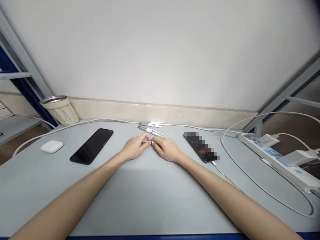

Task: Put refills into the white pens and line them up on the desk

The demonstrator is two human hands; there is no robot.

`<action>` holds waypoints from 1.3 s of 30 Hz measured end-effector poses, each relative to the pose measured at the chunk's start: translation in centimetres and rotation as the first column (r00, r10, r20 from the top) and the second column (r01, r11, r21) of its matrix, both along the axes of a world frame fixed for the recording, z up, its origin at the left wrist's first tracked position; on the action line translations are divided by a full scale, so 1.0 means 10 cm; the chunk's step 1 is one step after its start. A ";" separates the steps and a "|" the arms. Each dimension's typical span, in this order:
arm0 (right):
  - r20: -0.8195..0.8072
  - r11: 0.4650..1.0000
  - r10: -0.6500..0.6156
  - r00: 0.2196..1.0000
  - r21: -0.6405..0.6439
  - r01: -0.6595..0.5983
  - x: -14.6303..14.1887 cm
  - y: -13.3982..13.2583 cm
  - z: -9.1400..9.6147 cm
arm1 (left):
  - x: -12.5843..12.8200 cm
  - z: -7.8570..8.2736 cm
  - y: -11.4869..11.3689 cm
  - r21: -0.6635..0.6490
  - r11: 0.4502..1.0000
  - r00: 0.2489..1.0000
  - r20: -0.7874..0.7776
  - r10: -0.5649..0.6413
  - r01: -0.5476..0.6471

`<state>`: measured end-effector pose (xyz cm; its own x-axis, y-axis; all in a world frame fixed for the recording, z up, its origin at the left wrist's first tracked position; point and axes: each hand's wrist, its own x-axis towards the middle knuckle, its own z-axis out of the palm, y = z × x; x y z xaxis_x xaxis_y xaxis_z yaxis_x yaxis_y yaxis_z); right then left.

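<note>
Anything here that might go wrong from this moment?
The slim pen, pinched between the left hand and right hand, might slip. Either hand might knock the loose pens lying just beyond. The right forearm might catch the cable running toward it from the phone on the right.

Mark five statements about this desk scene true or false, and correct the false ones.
1. The left hand and right hand hold a slim grey-and-white pen. True.
2. The black rectangular smartphone with a blank screen lies right of the right hand. False: it lies left of the left hand.
3. A thin white cable runs to the black, partly pixelated phone. True.
4. The cream cup with a metal rim stands beside the power strip. False: it stands at the desk's far left.
5. The small white rounded case lies left of the blank-screened phone. True.
</note>
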<state>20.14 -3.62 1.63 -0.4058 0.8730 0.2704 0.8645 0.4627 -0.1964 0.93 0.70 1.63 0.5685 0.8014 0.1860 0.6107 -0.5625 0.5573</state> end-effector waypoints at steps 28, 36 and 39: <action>0.040 0.995 -0.104 0.994 -0.007 0.104 0.04 -0.07 0.02 | 0.07 -0.05 0.01 0.139 0.990 0.999 -0.036 -0.014 0.019; -0.040 0.999 -0.026 0.999 -0.030 0.025 0.11 -0.04 0.00 | 0.05 -0.04 -0.04 0.174 0.985 0.999 -0.039 -0.006 0.012; -0.043 0.999 -0.031 0.999 -0.029 0.030 0.11 -0.05 -0.01 | 0.05 -0.05 -0.05 0.195 0.980 0.999 -0.020 -0.034 0.037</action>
<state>21.23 -4.07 1.48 -0.3672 0.8924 0.2625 0.8685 0.4299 -0.2468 1.42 0.18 1.16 0.6001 0.7299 0.3273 0.5964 -0.6810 0.4249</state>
